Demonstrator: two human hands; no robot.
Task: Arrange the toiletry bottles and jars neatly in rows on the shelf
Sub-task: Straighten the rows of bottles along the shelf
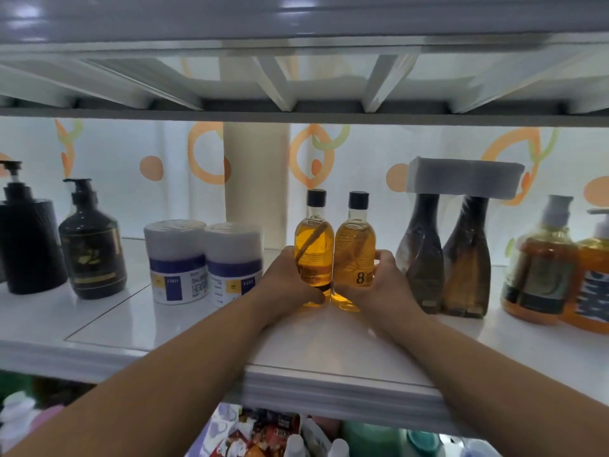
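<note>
Two translucent, round-shouldered amber bottles [313, 252] [355, 255] stand touching.

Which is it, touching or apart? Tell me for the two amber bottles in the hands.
Touching. The head view shows the left amber bottle and right amber bottle meeting side to side, no gap at their widest.

Dim, backlit scene: light glows through the curtain [362, 153] at twelve o'clock, with edges bowed and blurred toward six o'clock.

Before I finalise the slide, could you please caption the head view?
The left hand and right hand hold two amber bottles side by side on the shelf, between white jars and dark bottles.
</note>
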